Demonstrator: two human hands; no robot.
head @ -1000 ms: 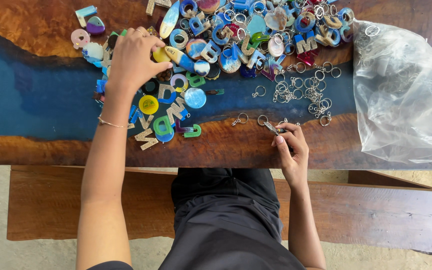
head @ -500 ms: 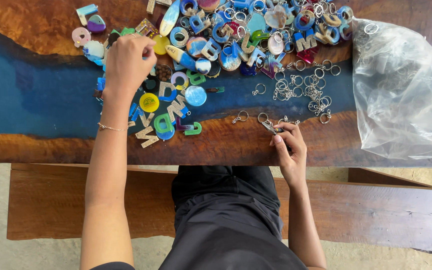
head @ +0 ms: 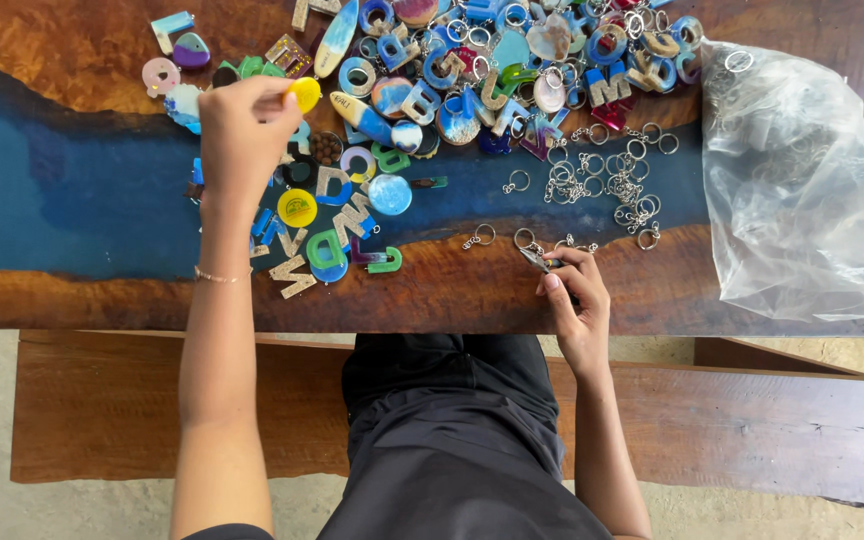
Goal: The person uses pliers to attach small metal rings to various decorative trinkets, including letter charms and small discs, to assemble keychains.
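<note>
My left hand [head: 242, 135] is raised over the pile of coloured resin charms and pinches a round yellow charm [head: 304, 94] between its fingertips. My right hand [head: 574, 300] rests at the near edge of the wooden table [head: 452, 290] and grips small pliers [head: 537, 260], whose tip points left toward a loose key ring [head: 524, 237]. Resin letters [head: 327, 250], discs and surfboard shapes lie scattered under and around my left hand. A heap of metal key rings and chains [head: 612, 185] sits just beyond my right hand.
A clear plastic bag [head: 802, 190] with more rings lies at the right end of the table. A blue resin band [head: 72, 190] runs through the tabletop. Below the table edge a wooden bench [head: 752, 420] holds my dark-clothed lap.
My left hand closed on the yellow charm and drew it up and left from the pile. My right hand with the pliers stayed in place.
</note>
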